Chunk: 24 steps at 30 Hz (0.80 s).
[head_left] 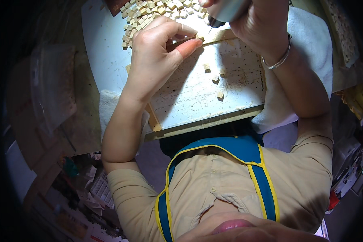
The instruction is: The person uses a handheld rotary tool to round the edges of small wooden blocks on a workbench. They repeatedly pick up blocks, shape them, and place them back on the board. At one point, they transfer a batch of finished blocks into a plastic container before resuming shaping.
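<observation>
My left hand is closed, its thumb and index finger pinching a small wooden cube at the upper middle. Above and to the right, my right hand is wrapped round a handheld power drill, partly cut off by the top edge. Its thin bit points down toward the cube, a little apart from it. A pile of wooden cubes lies beyond my left hand. Several loose cubes sit nearer me on the speckled white board.
A wooden strip crosses the board behind the loose cubes, and another runs along its left side. White towels lie under my right forearm and beside the left. Clear plastic stands at the far left.
</observation>
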{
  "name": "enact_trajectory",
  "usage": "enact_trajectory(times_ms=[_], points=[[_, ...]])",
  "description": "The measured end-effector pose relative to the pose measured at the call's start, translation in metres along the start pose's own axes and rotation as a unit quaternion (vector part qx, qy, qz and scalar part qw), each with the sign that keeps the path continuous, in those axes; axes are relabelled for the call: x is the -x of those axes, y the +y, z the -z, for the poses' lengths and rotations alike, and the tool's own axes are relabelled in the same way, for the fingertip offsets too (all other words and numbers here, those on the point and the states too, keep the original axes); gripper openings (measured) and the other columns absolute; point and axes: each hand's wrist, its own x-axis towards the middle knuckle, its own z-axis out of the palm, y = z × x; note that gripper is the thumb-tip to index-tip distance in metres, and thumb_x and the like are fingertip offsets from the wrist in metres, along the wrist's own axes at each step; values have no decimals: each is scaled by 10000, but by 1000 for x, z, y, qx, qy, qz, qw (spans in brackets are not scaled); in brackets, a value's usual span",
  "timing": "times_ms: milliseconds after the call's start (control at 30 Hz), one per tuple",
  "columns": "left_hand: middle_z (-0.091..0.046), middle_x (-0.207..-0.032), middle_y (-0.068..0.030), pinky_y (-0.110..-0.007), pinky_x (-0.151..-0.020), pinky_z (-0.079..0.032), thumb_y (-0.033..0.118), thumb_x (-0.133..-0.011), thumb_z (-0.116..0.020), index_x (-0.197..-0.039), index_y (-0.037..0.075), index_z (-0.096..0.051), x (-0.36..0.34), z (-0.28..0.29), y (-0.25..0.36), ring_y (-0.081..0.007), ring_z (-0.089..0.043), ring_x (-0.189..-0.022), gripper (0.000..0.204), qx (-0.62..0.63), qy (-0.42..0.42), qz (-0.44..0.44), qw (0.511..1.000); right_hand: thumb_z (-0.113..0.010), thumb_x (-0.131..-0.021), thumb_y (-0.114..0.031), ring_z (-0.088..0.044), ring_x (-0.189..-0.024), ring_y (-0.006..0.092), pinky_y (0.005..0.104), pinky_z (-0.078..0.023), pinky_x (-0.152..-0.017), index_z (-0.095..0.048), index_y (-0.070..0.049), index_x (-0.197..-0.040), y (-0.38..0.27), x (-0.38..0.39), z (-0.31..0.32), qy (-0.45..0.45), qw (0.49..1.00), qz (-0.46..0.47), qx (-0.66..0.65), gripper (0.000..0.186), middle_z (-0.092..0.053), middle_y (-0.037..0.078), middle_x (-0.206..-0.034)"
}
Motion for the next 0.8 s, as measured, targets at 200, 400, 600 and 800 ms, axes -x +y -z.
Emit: enact_trajectory(times_ms=[200, 400, 600, 800], points=[[-677, -931, -37, -231, -698, -553, 94, -828, -864, -1021, 21, -766, 1, -2, 0, -89, -658, -824, 229, 33, 7, -20, 999, -650, -974, -29, -676, -684, 110, 233, -554, -544, -647, 28, -1134, 3, 3, -1, -35, 997, -68, 15, 169, -682, 58, -866], [-672, -885, -51, -255, -660, -565, 101, -780, -889, -1000, 36, -769, -1, -9, 4, -128, -680, -766, 259, 34, 44, -29, 998, -643, -963, -2, -668, -675, 116, 226, -537, -538, -665, 34, -1082, 4, 6, -4, -57, 995, -73, 36, 127, -680, 61, -852], [-688, -869, -49, -307, -673, -542, 99, -721, -903, -972, 83, -789, -4, -12, 3, -173, -695, -773, 276, -41, 50, -57, 996, -624, -981, -32, -679, -748, 140, 242, -561, -608, -619, 59, -1167, -1, 16, -4, 4, 970, -225, -96, 206, -679, 90, -896], [-695, -876, -46, -319, -695, -546, 100, -714, -903, -932, 91, -796, -5, -12, 2, -178, -698, -775, 243, -28, 45, -50, 997, -653, -957, -59, -681, -743, 130, 242, -565, -616, -631, 38, -1144, -5, 11, -5, 1, 963, -262, -56, 212, -682, 75, -877]])
